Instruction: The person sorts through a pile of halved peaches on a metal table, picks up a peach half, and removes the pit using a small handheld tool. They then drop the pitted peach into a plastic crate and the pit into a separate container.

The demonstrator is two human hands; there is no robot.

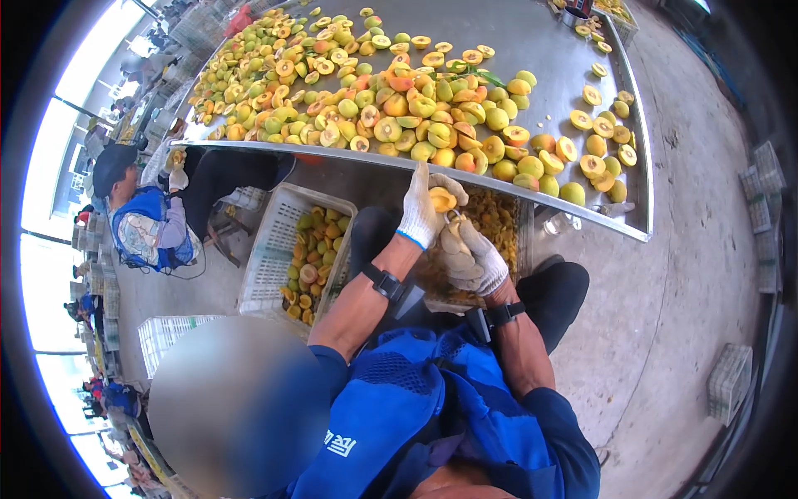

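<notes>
- Left hand (422, 208) grips a fruit half (442, 199) near the table (532, 41).
- Right hand (474, 258) grips a tool (453, 215).
- Slick flesh could let the tool slip into the left hand.

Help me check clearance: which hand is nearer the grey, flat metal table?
Left. The white-gloved left hand is close by the table; the white-gloved right hand is farther back from it.
</notes>
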